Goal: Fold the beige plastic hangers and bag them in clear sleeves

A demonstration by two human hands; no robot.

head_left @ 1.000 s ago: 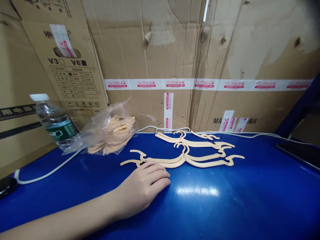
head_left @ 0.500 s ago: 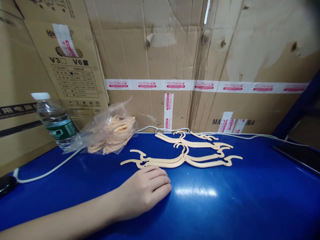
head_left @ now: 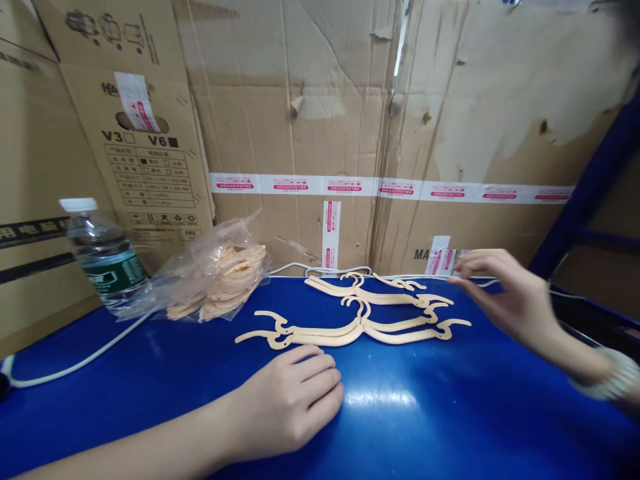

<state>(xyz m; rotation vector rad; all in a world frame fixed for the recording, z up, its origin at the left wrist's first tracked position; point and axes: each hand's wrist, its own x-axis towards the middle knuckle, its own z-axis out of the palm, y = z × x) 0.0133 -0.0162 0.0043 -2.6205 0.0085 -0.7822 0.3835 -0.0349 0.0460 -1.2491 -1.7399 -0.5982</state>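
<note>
My left hand [head_left: 295, 400] rests palm down on the blue table, its fingers curled in and close together; nothing shows in it. Just beyond its knuckles lies the front pair of cream folding hangers [head_left: 325, 337], their arms spread and hooks pointing away. Behind them lie more unfolded cream hanger parts [head_left: 390, 298], including a small separate piece [head_left: 400, 283] near the back edge. My right hand [head_left: 505, 290] is in the air to the right of the hangers, thumb and bent fingers apart, with nothing visible between them. A pale coiled band circles that wrist.
A clear plastic bag [head_left: 175, 280] full of cream hanger pieces [head_left: 240, 270] lies at the back left. Beside it stands a water bottle [head_left: 107, 257]. A white cable [head_left: 75, 367] runs along the table. Cardboard boxes [head_left: 280, 140] wall off the back.
My right hand has come into view from the right. My left hand stays at about the same place on the table. The camera view has shifted slightly; the hangers look unmoved.
</note>
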